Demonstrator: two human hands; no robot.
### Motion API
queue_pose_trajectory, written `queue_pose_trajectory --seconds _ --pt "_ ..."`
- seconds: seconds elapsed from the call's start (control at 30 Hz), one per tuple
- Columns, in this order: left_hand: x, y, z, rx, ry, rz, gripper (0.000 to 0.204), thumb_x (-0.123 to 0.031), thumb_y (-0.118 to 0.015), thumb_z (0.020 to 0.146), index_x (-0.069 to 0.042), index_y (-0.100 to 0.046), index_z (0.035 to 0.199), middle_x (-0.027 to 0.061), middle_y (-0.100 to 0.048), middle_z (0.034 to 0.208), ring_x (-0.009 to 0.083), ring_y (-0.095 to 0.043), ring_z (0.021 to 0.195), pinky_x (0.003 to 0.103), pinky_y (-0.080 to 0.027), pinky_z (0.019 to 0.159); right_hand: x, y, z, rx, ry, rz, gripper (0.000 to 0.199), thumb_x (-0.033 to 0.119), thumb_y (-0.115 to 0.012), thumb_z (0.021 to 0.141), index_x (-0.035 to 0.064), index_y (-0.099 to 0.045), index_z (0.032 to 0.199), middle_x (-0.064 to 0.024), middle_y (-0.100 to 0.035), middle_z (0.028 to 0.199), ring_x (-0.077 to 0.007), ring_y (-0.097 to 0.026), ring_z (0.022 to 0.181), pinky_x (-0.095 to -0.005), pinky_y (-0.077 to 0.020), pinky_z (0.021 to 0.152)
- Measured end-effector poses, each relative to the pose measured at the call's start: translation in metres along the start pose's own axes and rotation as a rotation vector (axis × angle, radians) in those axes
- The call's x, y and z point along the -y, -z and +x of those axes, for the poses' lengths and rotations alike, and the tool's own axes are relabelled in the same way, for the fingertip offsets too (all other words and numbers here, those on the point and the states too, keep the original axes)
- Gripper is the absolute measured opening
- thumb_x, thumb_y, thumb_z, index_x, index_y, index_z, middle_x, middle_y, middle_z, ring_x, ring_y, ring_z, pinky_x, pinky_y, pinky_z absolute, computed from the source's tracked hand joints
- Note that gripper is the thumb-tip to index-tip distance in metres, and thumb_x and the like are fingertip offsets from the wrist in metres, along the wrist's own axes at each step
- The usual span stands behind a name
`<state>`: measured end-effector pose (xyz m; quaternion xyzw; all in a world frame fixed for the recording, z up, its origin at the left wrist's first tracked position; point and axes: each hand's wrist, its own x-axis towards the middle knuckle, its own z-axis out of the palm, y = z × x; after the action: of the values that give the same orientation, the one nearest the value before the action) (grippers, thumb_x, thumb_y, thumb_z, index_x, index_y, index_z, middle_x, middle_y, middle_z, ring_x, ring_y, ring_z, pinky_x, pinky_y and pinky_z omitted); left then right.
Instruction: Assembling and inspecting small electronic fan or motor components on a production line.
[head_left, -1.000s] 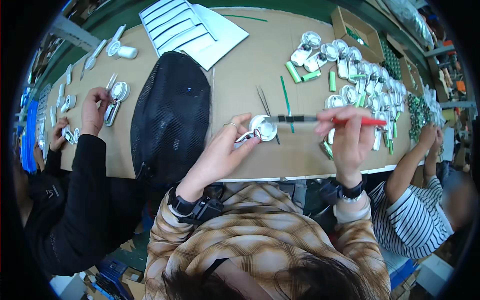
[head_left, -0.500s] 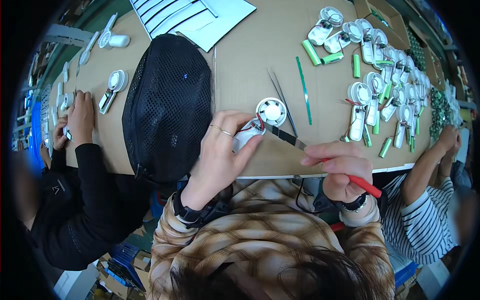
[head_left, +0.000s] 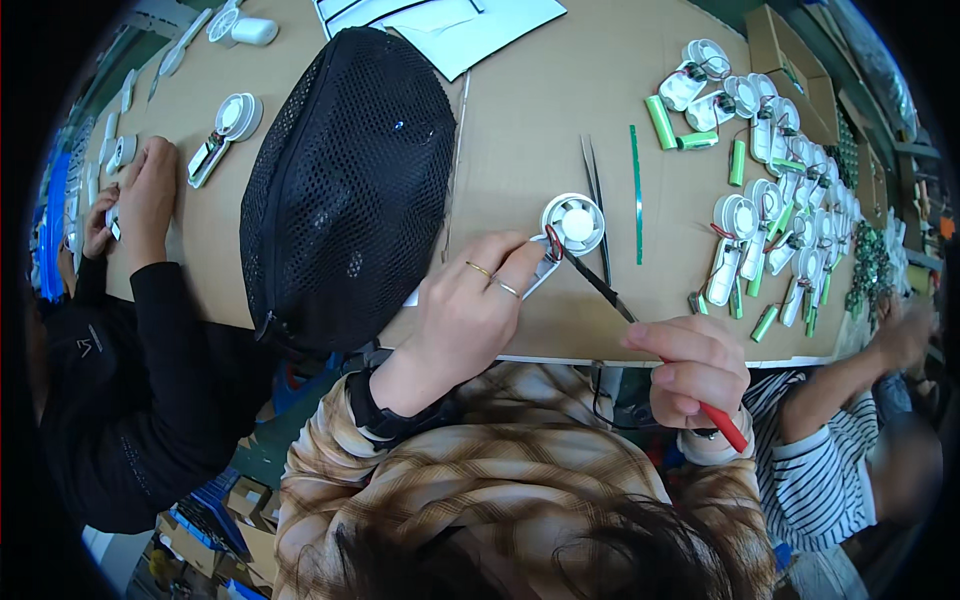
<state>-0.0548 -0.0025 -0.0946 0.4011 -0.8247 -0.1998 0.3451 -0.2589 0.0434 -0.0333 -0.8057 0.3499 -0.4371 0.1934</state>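
My left hand (head_left: 472,300) is closed around the white casing of a small handheld fan, its fingers covering most of the body. The round fan head (head_left: 578,225) points away from me, and red wires (head_left: 554,243) show at its neck. My right hand (head_left: 692,365) grips a slim red-handled tool (head_left: 722,428) with a dark, flat blade. The blade's tip reaches the wires, though I cannot tell whether it touches them. Metal tweezers (head_left: 595,180) lie just beyond the fan head, and a thin green strip (head_left: 637,195) lies to their right.
Several opened white fans (head_left: 735,217) with green battery cells (head_left: 660,122) spread across the right side. A black mesh bag (head_left: 345,190) stands left of my hand. Co-workers' hands (head_left: 150,200) are at the far left, and another person's hand (head_left: 900,335) is at the right edge.
The view has shifted, so the table things appear farther right. My left fingers have closed farther over the fan casing. The tool's blade has turned and still meets the wire area.
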Motion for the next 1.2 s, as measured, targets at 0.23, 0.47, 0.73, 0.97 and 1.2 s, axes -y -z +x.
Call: queue_pose_trajectory --seconds 0.23,0.47,0.73,0.97,1.2 --pt "0.000 -0.001 -0.002 -0.006 -0.009 0.034 0.026 -0.001 -0.058 0.068 -0.003 -0.059 0.094 0.0070 -0.056 0.088 0.0219 -0.059 0.074 0.030 -0.049 0.057 -0.003 -0.004 -0.016 -0.084 -0.025 0.015 0.026 0.030 -0.036 0.096 0.0055 -0.044 0.090 -0.0172 -0.061 0.081 -0.0227 -0.061 0.054 -0.0258 -0.0452 0.042" --pt "0.000 -0.002 -0.002 0.005 -0.012 0.037 0.027 -0.004 -0.060 0.067 -0.003 -0.059 0.094 0.0062 -0.055 0.088 0.0206 -0.058 0.074 0.029 -0.049 0.055 0.003 -0.008 -0.018 -0.235 -0.082 0.056 0.027 0.032 -0.033 0.097 0.0055 -0.040 0.093 -0.0199 -0.059 0.079 -0.0233 -0.058 0.052 -0.0258 -0.0458 0.043" --pt "0.000 -0.001 0.000 -0.015 0.018 -0.025 0.025 0.004 -0.060 0.069 -0.001 -0.060 0.093 0.0093 -0.057 0.085 0.0244 -0.058 0.070 0.032 -0.049 0.058 -0.001 -0.009 -0.014 -0.180 -0.081 0.058 0.026 0.031 -0.034 0.097 0.0060 -0.040 0.092 -0.0194 -0.059 0.079 -0.0230 -0.058 0.051 -0.0250 -0.0433 0.043" --pt "0.005 -0.004 -0.003 -0.012 -0.038 0.056 0.026 -0.008 -0.061 0.068 -0.003 -0.059 0.093 0.0049 -0.054 0.086 0.0182 -0.057 0.073 0.027 -0.048 0.054 -0.004 -0.009 -0.010 -0.090 -0.036 -0.027 0.024 0.029 -0.034 0.097 0.0063 -0.040 0.090 -0.0178 -0.060 0.078 -0.0218 -0.058 0.050 -0.0242 -0.0425 0.043" --pt "0.005 -0.003 -0.002 -0.013 -0.055 0.059 0.027 -0.007 -0.060 0.067 -0.004 -0.058 0.094 0.0046 -0.054 0.085 0.0179 -0.057 0.073 0.027 -0.048 0.054 -0.002 -0.011 0.003 -0.034 -0.068 -0.020 0.025 0.028 -0.034 0.097 0.0048 -0.040 0.088 -0.0180 -0.061 0.076 -0.0202 -0.058 0.048 -0.0239 -0.0417 0.041"
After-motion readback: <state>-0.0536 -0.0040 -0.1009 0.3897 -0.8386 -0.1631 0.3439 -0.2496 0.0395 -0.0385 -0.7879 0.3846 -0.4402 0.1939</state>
